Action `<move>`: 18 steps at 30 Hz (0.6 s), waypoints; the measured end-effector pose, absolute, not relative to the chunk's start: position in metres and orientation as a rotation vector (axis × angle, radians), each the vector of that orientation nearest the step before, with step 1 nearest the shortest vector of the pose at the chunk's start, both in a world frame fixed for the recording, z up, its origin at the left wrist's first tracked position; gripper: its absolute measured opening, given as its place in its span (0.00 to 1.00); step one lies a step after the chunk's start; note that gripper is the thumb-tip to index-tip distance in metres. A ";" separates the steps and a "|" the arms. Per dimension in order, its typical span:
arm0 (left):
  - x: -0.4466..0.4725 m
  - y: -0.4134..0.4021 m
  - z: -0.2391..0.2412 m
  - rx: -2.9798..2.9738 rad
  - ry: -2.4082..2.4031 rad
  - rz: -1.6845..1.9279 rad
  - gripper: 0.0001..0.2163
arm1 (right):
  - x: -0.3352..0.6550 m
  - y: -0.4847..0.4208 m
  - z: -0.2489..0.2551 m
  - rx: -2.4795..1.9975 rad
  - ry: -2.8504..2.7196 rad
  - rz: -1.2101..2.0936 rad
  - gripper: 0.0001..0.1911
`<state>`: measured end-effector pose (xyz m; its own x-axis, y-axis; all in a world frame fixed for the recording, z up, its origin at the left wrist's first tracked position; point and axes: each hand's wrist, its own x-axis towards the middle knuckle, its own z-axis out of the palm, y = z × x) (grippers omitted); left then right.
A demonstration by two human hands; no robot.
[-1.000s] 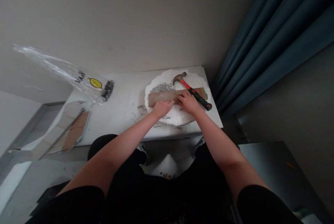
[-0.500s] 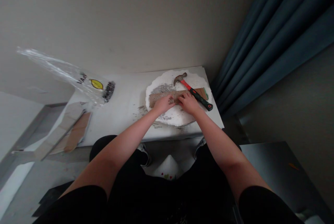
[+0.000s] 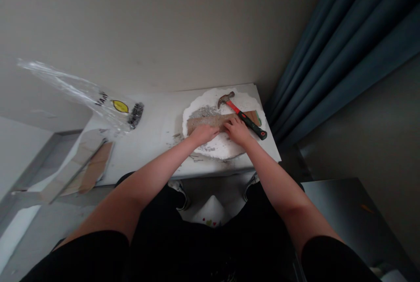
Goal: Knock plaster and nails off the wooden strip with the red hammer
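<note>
One brown board [image 3: 206, 121], lying sideways

The left hand [image 3: 204, 134] and the right hand [image 3: 237, 130] touch its middle from the near side, fingers curled; if they grip it, I cannot tell. It rests on a white slab [image 3: 225, 152], long axis left to right, right end slightly farther, under the hammer [image 3: 244, 118].

Recorded a white tabletop [image 3: 154, 133] as support. Took as landmark a ragged-rimmed white disc [image 3: 226, 148], lying flat on the tabletop. Noted grey crumbs and flakes [image 3: 177, 136] scattered just left of the disc, from the wearer's side. Noted thin dark slivers [image 3: 196, 157] at the near-left rim of the disc. Logged, well left of the disc, a crumpled clear plastic bag [image 3: 120, 106] with yellow print. Logged brown cardboard [image 3: 95, 168] farther left of the disc; could not tell if lying on the tabletop or leaning against it.
</note>
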<state>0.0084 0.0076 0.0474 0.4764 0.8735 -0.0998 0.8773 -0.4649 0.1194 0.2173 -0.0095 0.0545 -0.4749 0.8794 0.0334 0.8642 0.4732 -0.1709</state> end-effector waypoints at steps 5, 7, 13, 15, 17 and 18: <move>0.002 0.019 0.055 2.479 1.415 0.001 0.14 | 0.218 -0.016 0.057 -1.561 -2.589 0.194 0.20; -0.001 0.026 0.057 2.378 1.426 0.104 0.16 | 0.218 -0.017 0.059 -1.557 -2.589 0.202 0.20; -0.007 0.038 0.056 2.240 1.556 0.224 0.24 | 0.219 -0.016 0.060 -1.546 -2.545 0.201 0.20; -0.006 0.041 0.058 2.225 1.544 0.200 0.24 | 0.219 -0.015 0.060 -1.553 -2.526 0.200 0.20; -0.004 0.045 0.059 2.205 1.509 0.184 0.21 | 0.219 -0.015 0.060 -1.555 -2.507 0.199 0.20; -0.003 0.047 0.059 2.201 1.499 0.177 0.18 | 0.218 -0.015 0.060 -1.549 -2.506 0.200 0.20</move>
